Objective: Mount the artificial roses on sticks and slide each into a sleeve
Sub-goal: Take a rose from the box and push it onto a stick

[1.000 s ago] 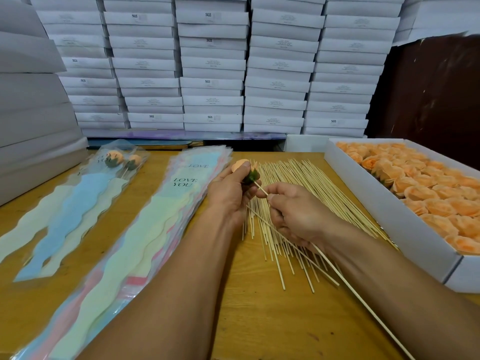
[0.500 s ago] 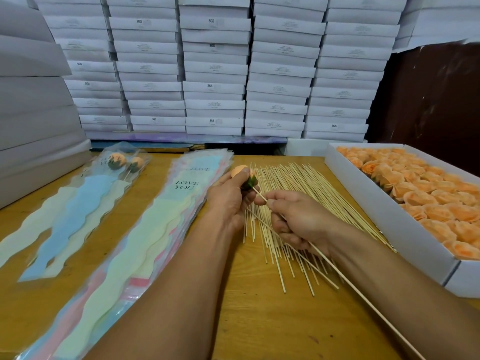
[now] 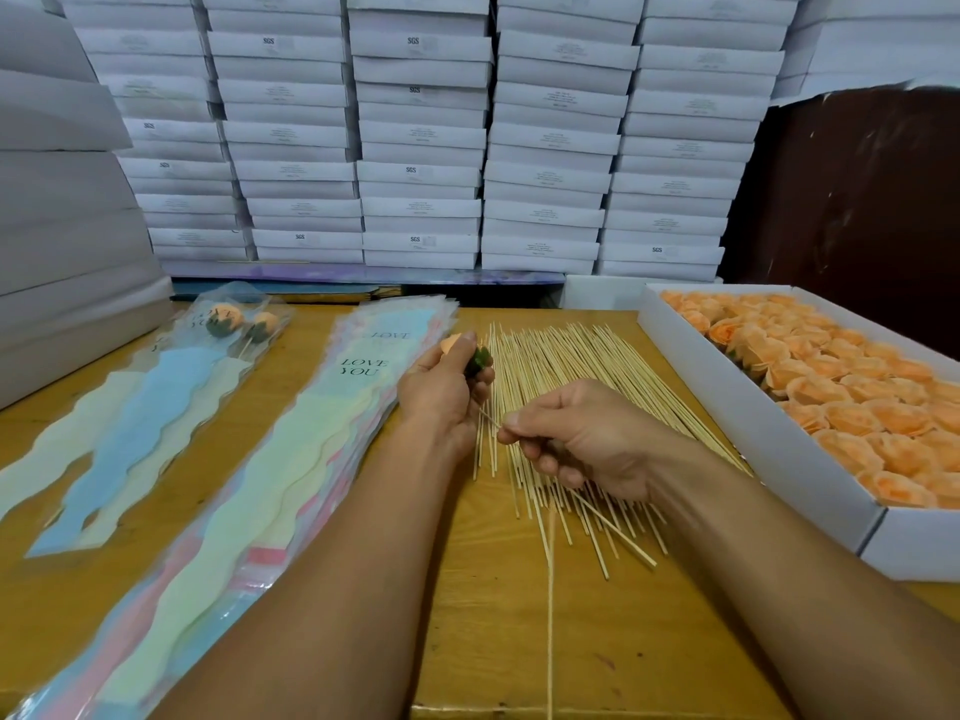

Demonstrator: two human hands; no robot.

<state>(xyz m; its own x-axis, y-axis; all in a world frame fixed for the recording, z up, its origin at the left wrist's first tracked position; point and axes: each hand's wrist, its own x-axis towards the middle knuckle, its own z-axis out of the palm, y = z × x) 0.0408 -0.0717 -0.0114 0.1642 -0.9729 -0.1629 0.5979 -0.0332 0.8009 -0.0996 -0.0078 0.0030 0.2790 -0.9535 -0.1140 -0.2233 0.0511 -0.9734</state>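
My left hand (image 3: 441,392) grips an orange artificial rose (image 3: 451,344) by its green base, above the left edge of the stick pile (image 3: 571,366). My right hand (image 3: 587,433) pinches one thin wooden stick (image 3: 549,615) between thumb and forefinger. The stick's tip pokes out toward my left palm, below the rose and apart from its base. Its long tail runs blurred toward me across the table. A stack of pastel "LOVE YOU" sleeves (image 3: 291,459) lies left of my left arm.
Two sleeved roses (image 3: 228,319) lie at the far left of the wooden table (image 3: 467,641). A white box (image 3: 753,433) full of orange roses borders the right side. Stacks of white cartons (image 3: 415,148) wall off the back and left.
The stick's tip has left the rose's base and now sits lower, near my left palm. My right hand has drawn back toward me, and the stick's tail has swung left.
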